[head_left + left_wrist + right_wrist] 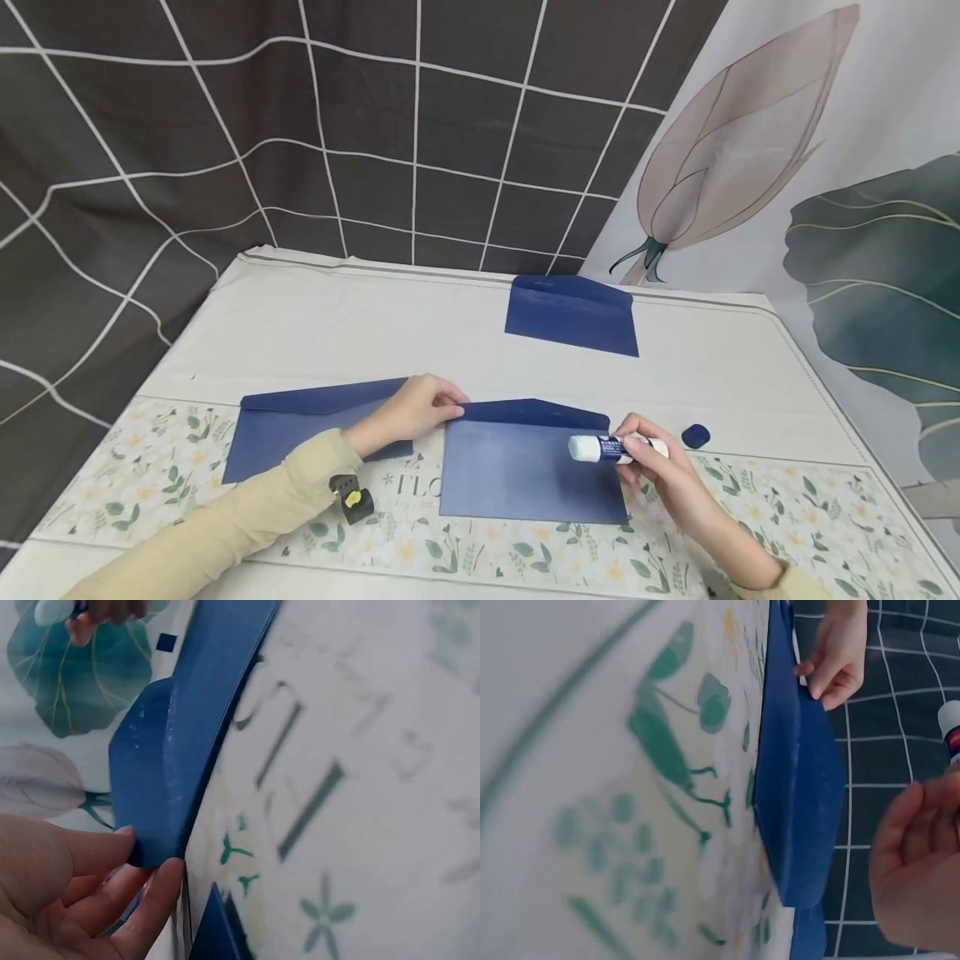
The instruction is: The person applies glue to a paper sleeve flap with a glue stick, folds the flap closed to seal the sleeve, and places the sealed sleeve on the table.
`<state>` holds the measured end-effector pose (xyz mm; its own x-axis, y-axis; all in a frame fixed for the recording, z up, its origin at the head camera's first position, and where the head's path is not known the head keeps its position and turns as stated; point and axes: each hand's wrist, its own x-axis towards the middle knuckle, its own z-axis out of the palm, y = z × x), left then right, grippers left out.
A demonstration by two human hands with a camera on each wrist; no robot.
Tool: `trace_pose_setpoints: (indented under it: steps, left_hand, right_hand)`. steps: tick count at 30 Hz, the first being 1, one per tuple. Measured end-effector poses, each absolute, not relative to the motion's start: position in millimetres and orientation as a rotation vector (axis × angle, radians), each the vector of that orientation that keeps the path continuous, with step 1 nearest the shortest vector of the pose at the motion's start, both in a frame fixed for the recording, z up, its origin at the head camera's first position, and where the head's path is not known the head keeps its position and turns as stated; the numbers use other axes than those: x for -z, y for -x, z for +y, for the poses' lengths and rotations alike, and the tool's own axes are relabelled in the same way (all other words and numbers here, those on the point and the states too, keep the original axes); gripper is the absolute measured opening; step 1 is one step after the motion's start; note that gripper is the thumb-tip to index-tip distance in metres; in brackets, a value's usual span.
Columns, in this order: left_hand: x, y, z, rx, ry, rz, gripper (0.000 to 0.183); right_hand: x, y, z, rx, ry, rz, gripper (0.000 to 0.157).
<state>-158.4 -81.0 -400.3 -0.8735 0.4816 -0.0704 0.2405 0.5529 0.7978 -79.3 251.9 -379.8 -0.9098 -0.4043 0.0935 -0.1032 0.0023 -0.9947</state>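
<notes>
In the head view a blue envelope (525, 471) lies in front of me with its flap raised. Whitish smears show along the flap (146, 750) in the left wrist view. My left hand (423, 407) pinches the flap's left corner between thumb and fingers. In my right hand (663, 467) is a glue stick (606, 448), uncapped, its white tip pointing left above the envelope's right part. The right wrist view shows only the tube's end (950, 724) by the curled fingers. The blue cap (696, 435) sits on the table right of that hand.
A second blue envelope (258, 442) lies to the left, partly under my left forearm. Another envelope (573, 317) rests at the table's back edge. A flowered cloth strip (780, 508) crosses the table (360, 333); a dark grid curtain (360, 108) hangs behind.
</notes>
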Motion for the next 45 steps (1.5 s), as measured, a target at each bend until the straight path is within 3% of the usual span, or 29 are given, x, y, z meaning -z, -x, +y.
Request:
trace_pose_setpoints:
  steps: [5,9,16,20,24,29,45]
  left_hand:
    - [397,143,-74,-1.107,-0.680,2.706,0.030]
    - [386,118,-66,-0.819,-0.804,2.912,0.039]
    - [375,70,-51,-0.362,-1.171,3.050,0.017]
    - [378,53,-44,-0.210,-1.304,2.939,0.028]
    - [385,48,-41,-0.108,-1.343,2.852,0.044]
    - [393,49,-42,-0.032,-1.368,2.818,0.051]
    - [395,46,-43,0.024,-1.331,2.789,0.049]
  right_hand:
    - [369,88,237,1.813,0.251,2.384,0.007]
    - [360,98,223,1.615,0.301,2.600,0.015]
    - [353,124,191,1.542,0.389,2.694,0.016]
    - [357,135,170,1.428,0.519,2.779,0.014]
    - [365,140,150,1.189,0.770,2.952,0.012]
    - [377,144,131,0.944,1.036,3.021,0.013]
    - [385,151,114,0.798,1.205,2.956,0.014]
